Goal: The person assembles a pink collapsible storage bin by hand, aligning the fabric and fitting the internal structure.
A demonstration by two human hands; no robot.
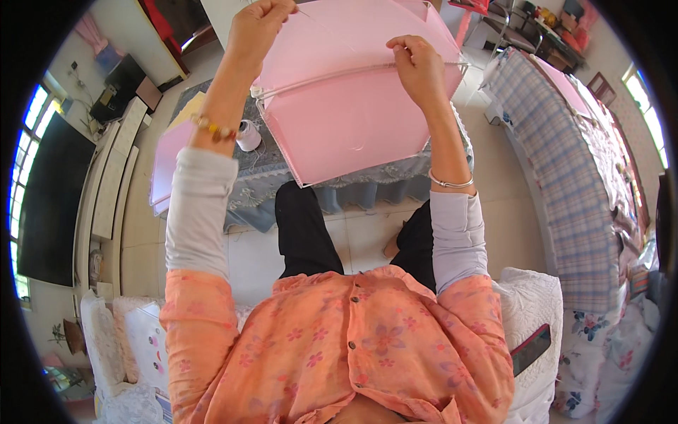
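Observation:
A large pink sheet-covered piece (346,124) with white-edged borders rests on the table in front of me, its near panel sloping down toward my knees. Beyond a white-edged seam lies its far pink panel (353,35). My left hand (258,32) is raised over the far panel's left side, fingers pinched together, with a thin thread (311,15) trailing from the fingertips. Above the right part of the seam, my right hand (418,67) has thumb and forefinger pressed together; whatever they hold is too small to make out. A spool of white thread (248,136) stands left of the pink piece.
More pink sheets (169,159) lie at the left of the cloth-covered table (268,159). A plaid-covered sofa (565,155) runs along the right, a television (53,191) stands left, and a phone (531,350) lies beside me on the white seat cover.

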